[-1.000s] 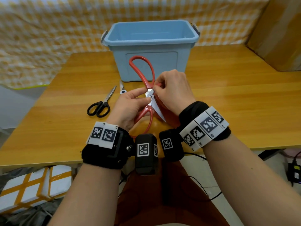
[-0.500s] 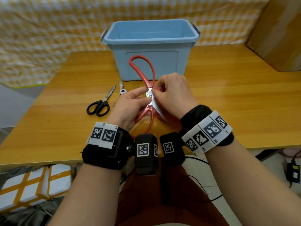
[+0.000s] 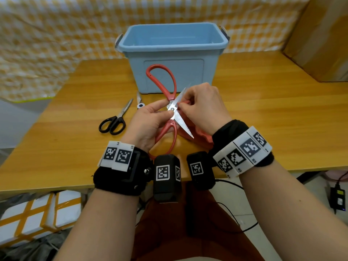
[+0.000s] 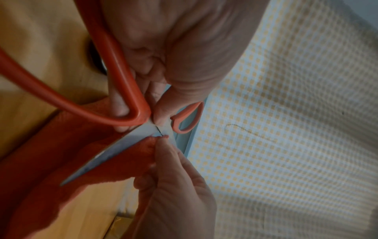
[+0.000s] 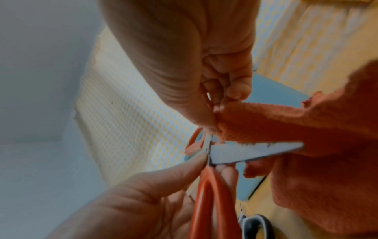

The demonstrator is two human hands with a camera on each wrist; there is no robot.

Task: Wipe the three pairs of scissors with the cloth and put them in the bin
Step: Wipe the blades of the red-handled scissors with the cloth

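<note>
1. Held at the pivot by the left hand point(image 3: 148, 125), thumb on top and fingers beneath, the red scissors point(image 3: 170, 108) are kept above the table point(image 3: 263, 110) with the blades spread wide apart.
2. One red loop is raised in front of the bin point(image 3: 172, 53); the other lies under the left palm.
3. The cloth point(image 3: 202, 136) is pinched by the right hand point(image 3: 203, 108) against the upper blade near the pivot, and the rest of it hangs below the lower blade toward the table.
4. On the table to the left, the black scissors point(image 3: 114, 120) are laid shut, tips pointing toward the bin.
5. Just beside them, a third pair point(image 3: 139, 101) is seen only in part, hidden behind the left hand.
6. The blue bin is stood at the far middle of the table, open on top; nothing can be made out inside it.
</note>
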